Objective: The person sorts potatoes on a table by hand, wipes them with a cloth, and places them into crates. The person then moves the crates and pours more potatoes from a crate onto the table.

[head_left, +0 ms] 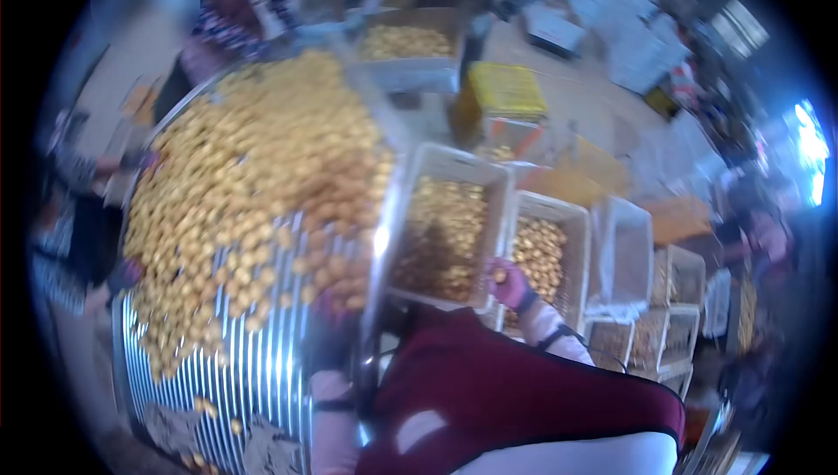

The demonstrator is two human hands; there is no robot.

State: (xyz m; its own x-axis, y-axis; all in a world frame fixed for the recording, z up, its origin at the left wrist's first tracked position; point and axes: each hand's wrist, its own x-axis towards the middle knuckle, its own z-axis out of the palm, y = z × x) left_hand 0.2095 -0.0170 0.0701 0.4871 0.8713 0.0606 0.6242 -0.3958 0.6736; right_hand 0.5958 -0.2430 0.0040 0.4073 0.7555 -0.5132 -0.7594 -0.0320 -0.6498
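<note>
My left hand (336, 311), in a pink-purple glove, is over the metal slatted table (284, 361), beside the near right part of a large heap of round yellow-brown items (236, 187). Blur and shadow hide its fingers. My right hand (511, 285), gloved in the same colour, is at the rims of two white crates. Its fingers are closed round a small round item (499, 275). The left crate (419, 161) and the right crate (580, 248) both contain more of these round items.
Behind the crates stands a yellow crate (508, 91). Another filled bin (410, 78) is at the back. An empty-looking white crate (621, 252) and stacked crates (681, 283) are on the right. Other people's gloved hands are at the table's left edge.
</note>
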